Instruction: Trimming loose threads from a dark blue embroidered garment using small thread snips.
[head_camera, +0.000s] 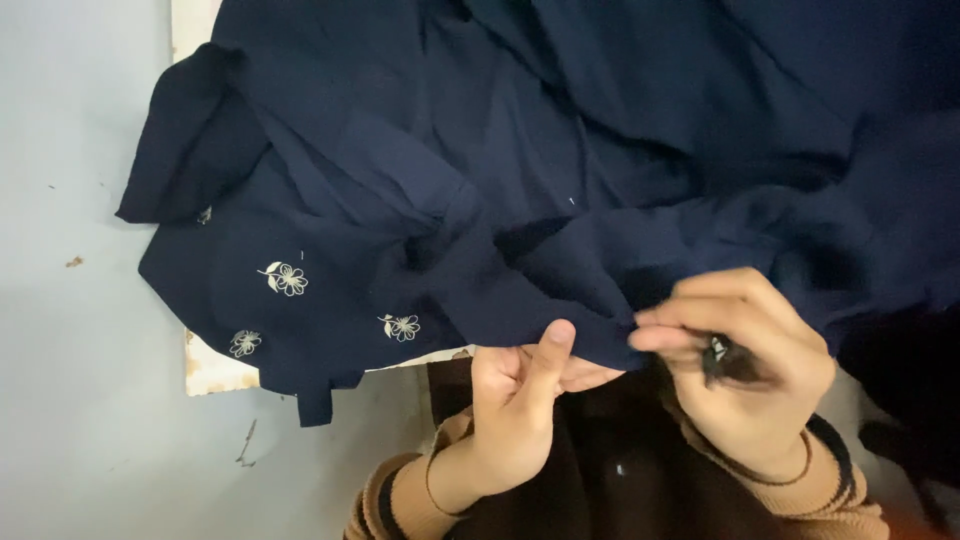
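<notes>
near the lower middle of my view, the navy fabric (560, 170) has its folded edge pinched between both hands. my left hand (515, 405) lies palm up under that edge, its grip pressed together with the thumb on top of the cloth. my right hand (745, 365) curls over the same edge just beside it, fingertips (655, 330) pinching the fold, and a small dark object (718, 350) sits tucked in its palm; i cannot tell what it is. the fabric spreads away over the white bench (215, 372), with pale embroidered flowers (285, 278) near its left hem. grey floor (70, 350) lies to the left.
</notes>
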